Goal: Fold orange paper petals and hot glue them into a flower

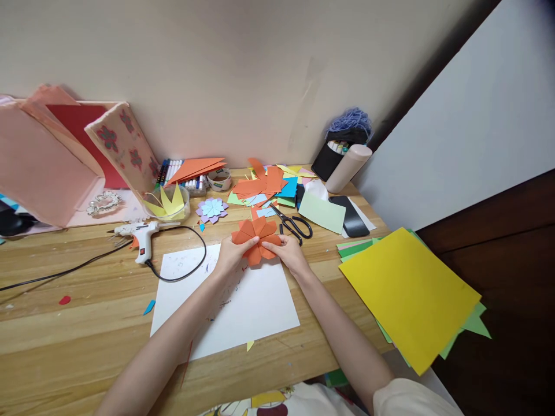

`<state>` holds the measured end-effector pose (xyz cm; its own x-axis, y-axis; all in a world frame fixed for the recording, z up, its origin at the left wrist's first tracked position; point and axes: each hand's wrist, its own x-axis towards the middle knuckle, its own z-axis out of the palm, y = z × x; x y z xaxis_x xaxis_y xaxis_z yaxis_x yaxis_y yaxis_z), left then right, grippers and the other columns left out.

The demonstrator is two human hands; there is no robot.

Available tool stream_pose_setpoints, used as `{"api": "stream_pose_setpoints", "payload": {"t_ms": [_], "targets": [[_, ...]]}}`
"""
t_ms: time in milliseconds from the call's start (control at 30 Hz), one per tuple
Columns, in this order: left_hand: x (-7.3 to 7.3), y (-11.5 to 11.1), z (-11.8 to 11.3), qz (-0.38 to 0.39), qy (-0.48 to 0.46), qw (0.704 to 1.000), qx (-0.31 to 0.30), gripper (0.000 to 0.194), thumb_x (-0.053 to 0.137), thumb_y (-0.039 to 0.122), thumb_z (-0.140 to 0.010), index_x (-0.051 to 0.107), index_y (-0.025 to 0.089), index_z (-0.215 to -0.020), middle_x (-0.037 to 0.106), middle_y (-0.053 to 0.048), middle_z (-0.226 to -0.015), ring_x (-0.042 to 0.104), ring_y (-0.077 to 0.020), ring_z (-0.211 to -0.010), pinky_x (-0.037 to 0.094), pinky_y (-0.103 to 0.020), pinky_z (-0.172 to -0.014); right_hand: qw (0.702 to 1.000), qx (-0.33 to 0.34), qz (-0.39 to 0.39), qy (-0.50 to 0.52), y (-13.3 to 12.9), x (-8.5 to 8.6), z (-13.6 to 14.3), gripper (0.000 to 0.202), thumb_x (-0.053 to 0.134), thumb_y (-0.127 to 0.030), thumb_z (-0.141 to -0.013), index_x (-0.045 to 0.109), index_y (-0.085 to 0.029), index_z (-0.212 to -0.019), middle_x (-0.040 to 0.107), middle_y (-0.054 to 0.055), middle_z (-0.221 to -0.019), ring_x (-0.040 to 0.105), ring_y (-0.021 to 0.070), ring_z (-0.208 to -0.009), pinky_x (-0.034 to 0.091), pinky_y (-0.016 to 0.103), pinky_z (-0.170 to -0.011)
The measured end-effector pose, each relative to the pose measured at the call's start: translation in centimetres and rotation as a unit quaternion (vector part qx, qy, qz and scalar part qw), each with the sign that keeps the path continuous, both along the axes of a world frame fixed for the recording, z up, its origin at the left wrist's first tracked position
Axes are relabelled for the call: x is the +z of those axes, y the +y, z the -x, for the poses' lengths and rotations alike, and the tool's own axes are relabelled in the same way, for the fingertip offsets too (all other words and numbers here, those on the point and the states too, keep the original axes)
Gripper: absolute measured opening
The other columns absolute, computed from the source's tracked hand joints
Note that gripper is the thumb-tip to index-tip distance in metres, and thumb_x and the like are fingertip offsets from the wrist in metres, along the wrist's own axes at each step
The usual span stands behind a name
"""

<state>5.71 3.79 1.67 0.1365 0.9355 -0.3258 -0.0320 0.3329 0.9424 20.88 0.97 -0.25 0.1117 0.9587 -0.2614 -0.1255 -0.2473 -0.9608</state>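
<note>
An orange paper flower (pixel 256 238) with several folded petals is held above the upper edge of a white sheet (pixel 251 312). My left hand (pixel 234 252) grips its left side, thumb on top of the petals. On the right side my right hand (pixel 290 252) pinches it the same way, thumb near the centre. The fingers beneath the flower are hidden. Black-handled scissors (pixel 295 225) lie just beyond my right hand. To the left, a finished-looking purple and blue paper flower (pixel 212 210) rests flat on the wooden table.
A white hot glue gun (pixel 141 234) with a black cord lies at left. Paper scraps (pixel 264 185), a tape roll (pixel 219 179) and a tub with a yellow paper shape (pixel 169 202) stand behind. At right are a phone (pixel 349 216) and a yellow paper stack (pixel 410 294) overhanging the edge.
</note>
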Motion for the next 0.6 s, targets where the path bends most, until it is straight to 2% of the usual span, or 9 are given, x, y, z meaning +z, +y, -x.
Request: {"api": "stream_pose_setpoints", "payload": {"t_ms": [133, 233, 400, 600], "targets": [[0.5, 0.1, 0.2, -0.002, 0.006, 1.000, 0.019, 0.039, 0.079, 0.038, -0.048, 0.067, 0.010, -0.072, 0.068, -0.009, -0.074, 0.059, -0.0174, -0.062, 0.044, -0.026, -0.053, 0.997, 0.054, 0.012, 0.056, -0.1, 0.4, -0.6, 0.039, 0.077, -0.037, -0.055, 0.070, -0.013, -0.084, 0.071, 0.007, -0.084, 0.066, 0.0191, -0.074, 0.052, 0.030, -0.070], [0.3, 0.1, 0.1, -0.005, -0.011, 0.999, 0.037, 0.038, 0.078, 0.039, -0.050, 0.066, 0.010, -0.071, 0.067, -0.009, -0.074, 0.059, -0.0168, -0.062, 0.045, -0.026, -0.055, 0.992, 0.091, 0.042, 0.078, 0.0, 0.4, -1.0, 0.036, 0.079, -0.034, -0.052, 0.070, -0.013, -0.080, 0.071, 0.007, -0.077, 0.066, 0.0163, -0.067, 0.053, 0.028, -0.067], [-1.1, 0.0, -0.3, -0.002, -0.065, 0.995, 0.080, 0.041, 0.078, 0.037, -0.048, 0.067, 0.010, -0.077, 0.069, -0.011, -0.082, 0.062, -0.0188, -0.070, 0.047, -0.028, -0.061, 0.994, 0.039, 0.048, 0.094, 0.0, 0.2, -0.5, 0.032, 0.082, -0.030, -0.047, 0.068, -0.013, -0.070, 0.071, 0.006, -0.070, 0.065, 0.0148, -0.059, 0.054, 0.027, -0.063], [-1.3, -0.1, -0.3, -0.019, -0.034, 0.994, 0.104, 0.041, 0.078, 0.038, -0.050, 0.067, 0.010, -0.077, 0.069, -0.010, -0.081, 0.062, -0.0182, -0.069, 0.046, -0.027, -0.061, 0.994, -0.008, 0.055, 0.095, -0.1, -0.1, 0.5, 0.032, 0.083, -0.028, -0.044, 0.062, -0.013, -0.062, 0.069, 0.005, -0.063, 0.066, 0.0164, -0.056, 0.054, 0.028, -0.060]]}}
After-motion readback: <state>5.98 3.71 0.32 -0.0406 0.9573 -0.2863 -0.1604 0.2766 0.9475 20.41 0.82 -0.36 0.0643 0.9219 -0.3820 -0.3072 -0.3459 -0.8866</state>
